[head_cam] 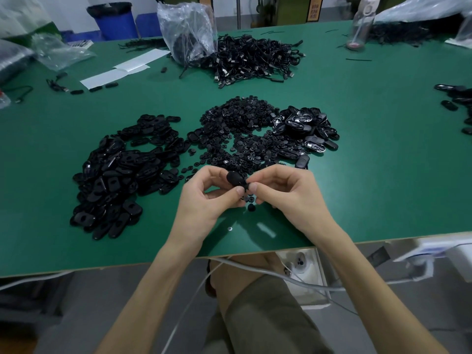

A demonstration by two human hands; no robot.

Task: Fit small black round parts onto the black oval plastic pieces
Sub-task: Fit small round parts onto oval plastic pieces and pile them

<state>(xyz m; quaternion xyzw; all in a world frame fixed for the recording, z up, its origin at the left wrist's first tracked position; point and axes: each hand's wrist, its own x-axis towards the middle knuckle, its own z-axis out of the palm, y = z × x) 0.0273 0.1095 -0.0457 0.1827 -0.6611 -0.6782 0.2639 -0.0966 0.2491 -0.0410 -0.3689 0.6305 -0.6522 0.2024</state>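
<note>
Seemingly mid-job: the left hand [209, 198] has its fingers clamped on one black oval piece [234, 178], held just above the tabletop [383, 175] near its front edge. The right hand [283, 192] pinches the same piece's end, probably seating a round part hidden between the fingertips. The heap of round parts [237, 131] and the glossy ovals [304, 126] mid-tabletop suggest much is left. Whether the left-side pile [117, 172] is finished is unclear.
</note>
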